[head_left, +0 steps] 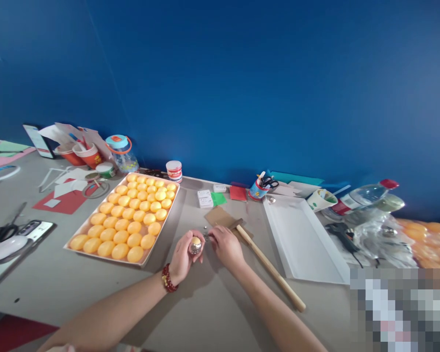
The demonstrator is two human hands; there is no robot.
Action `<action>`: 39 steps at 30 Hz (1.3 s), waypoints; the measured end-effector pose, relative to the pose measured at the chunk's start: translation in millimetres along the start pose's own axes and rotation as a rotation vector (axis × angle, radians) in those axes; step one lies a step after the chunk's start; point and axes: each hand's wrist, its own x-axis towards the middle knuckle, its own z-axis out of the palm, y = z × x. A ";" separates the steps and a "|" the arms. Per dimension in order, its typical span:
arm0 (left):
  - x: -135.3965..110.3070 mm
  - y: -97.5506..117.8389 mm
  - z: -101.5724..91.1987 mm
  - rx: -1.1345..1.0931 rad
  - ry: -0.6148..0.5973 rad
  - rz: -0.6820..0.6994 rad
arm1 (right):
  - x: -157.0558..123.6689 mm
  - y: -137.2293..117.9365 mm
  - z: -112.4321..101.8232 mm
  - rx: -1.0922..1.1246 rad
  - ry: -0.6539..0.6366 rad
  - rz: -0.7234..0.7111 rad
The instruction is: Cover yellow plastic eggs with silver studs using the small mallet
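Observation:
My left hand (pixel 185 256), with a red bead bracelet at the wrist, is closed round a small yellow ball with a shiny metal cap (pixel 195 245). My right hand (pixel 225 243) rests on the table just right of it, fingers curled over tiny metal bits (pixel 206 232); what they pinch is too small to name. A wooden-handled hammer (pixel 269 268) lies just right of my right hand, its head on a brown card (pixel 220 216). Left of my hands stands a tray (pixel 161 233) filled with several yellow balls (pixel 131 215).
An empty white tray (pixel 304 239) lies to the right, beside a cup of scissors (pixel 260 188), a paper cup (pixel 320 199) and a plastic bottle (pixel 366 195). Scissors (pixel 1 232), a phone (pixel 32 230), red cups (pixel 82 154) and a jar (pixel 120 151) sit at the left.

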 end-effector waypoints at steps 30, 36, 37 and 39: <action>1.2 2.5 -4.3 0.121 0.008 0.129 | -4.4 1.7 -6.1 0.161 0.010 0.098; -4.2 1.6 -4.7 0.220 -0.113 0.187 | -16.5 2.8 -16.8 0.317 0.057 0.164; -4.6 2.1 -4.6 0.229 -0.135 0.181 | -19.5 2.7 -19.7 0.343 0.060 0.174; -5.7 2.8 -3.6 0.238 -0.178 0.155 | -25.9 2.0 -24.9 0.454 0.065 0.216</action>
